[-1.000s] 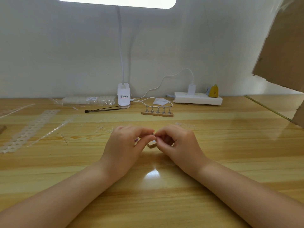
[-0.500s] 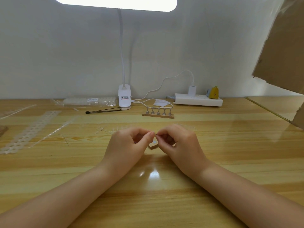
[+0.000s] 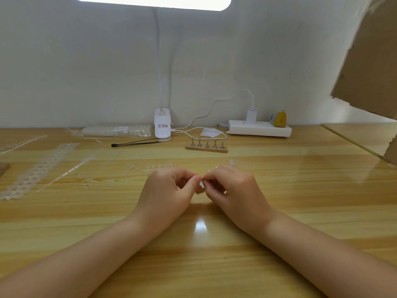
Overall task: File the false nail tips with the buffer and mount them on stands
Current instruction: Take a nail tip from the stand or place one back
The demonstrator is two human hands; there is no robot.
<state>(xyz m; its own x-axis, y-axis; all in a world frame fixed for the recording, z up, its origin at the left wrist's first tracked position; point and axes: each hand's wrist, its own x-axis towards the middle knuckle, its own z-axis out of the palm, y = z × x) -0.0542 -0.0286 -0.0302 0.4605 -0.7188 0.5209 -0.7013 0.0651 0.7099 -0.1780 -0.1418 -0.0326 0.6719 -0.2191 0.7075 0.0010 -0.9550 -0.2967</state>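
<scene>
At desk centre, your left hand (image 3: 169, 190) and right hand (image 3: 229, 188) pinch a nail tip (image 3: 201, 185).
Likely filing step; next needs the stand rack (image 3: 206, 146), well apart.

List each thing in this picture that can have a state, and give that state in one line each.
Desk lamp: switched on, clipped at the desk's back edge.
White charger: plugged into the power strip.
Wooden base with nail stands: five stands upright; whether any tip is mounted is too small to tell.
Left hand: fingers curled, pinching a small item.
Right hand: fingers curled, pinching the same spot.
Bag of nail tips: lying flat.
</scene>
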